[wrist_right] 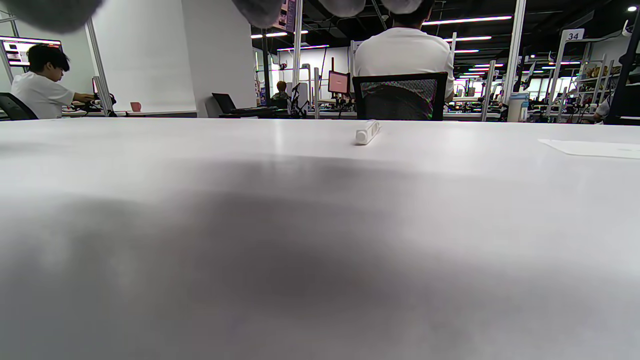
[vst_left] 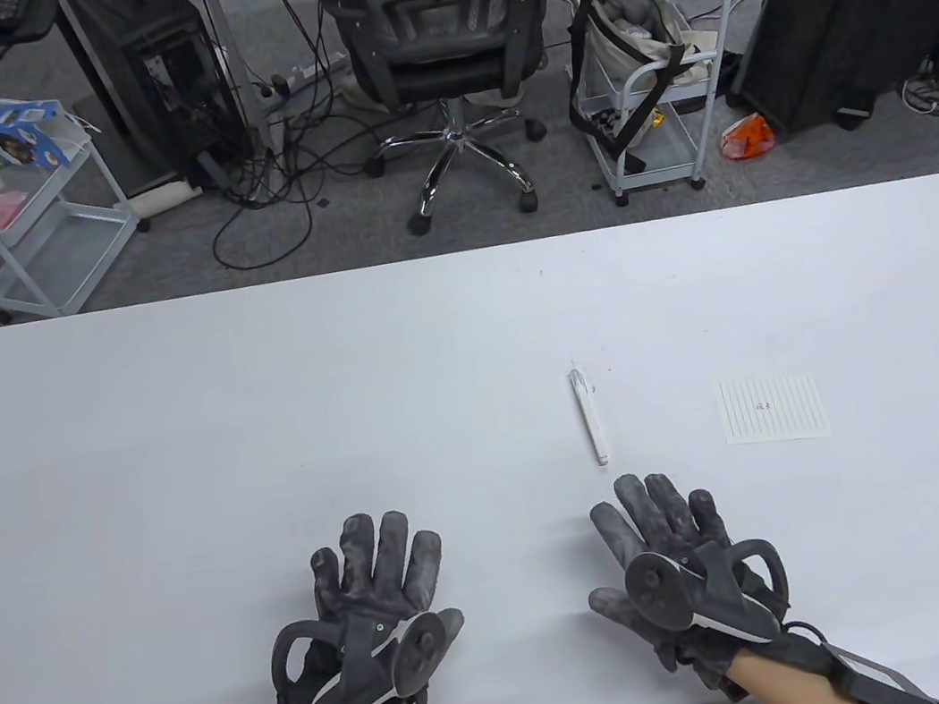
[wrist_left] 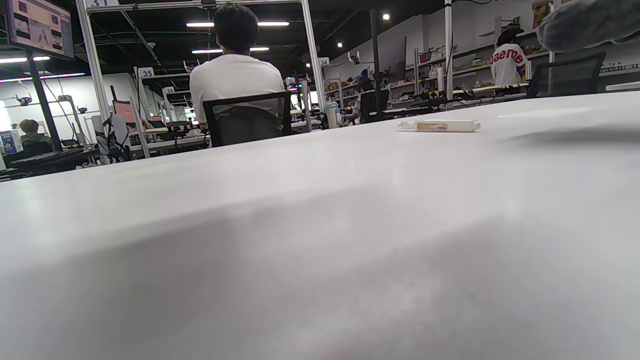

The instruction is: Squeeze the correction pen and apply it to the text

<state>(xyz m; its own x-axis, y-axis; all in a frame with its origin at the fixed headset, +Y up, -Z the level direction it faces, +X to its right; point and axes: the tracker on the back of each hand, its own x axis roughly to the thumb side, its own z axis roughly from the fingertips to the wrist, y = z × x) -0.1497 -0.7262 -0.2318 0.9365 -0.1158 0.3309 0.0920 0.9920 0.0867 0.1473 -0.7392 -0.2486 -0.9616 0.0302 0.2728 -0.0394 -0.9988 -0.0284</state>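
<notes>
A white correction pen (vst_left: pixel 589 416) lies on the white table (vst_left: pixel 176 440), just beyond my right hand. It also shows in the left wrist view (wrist_left: pixel 439 125) and the right wrist view (wrist_right: pixel 367 132). A small lined paper (vst_left: pixel 773 407) with a little written text lies to the pen's right; its edge shows in the right wrist view (wrist_right: pixel 595 148). My left hand (vst_left: pixel 378 568) rests flat on the table, fingers spread, empty. My right hand (vst_left: pixel 658 518) rests flat too, fingertips a short way from the pen's near end, empty.
Beyond the table's far edge stand an office chair (vst_left: pixel 440 21), two wire carts (vst_left: pixel 20 222) (vst_left: pixel 651 93), computer towers (vst_left: pixel 844 4) and floor cables.
</notes>
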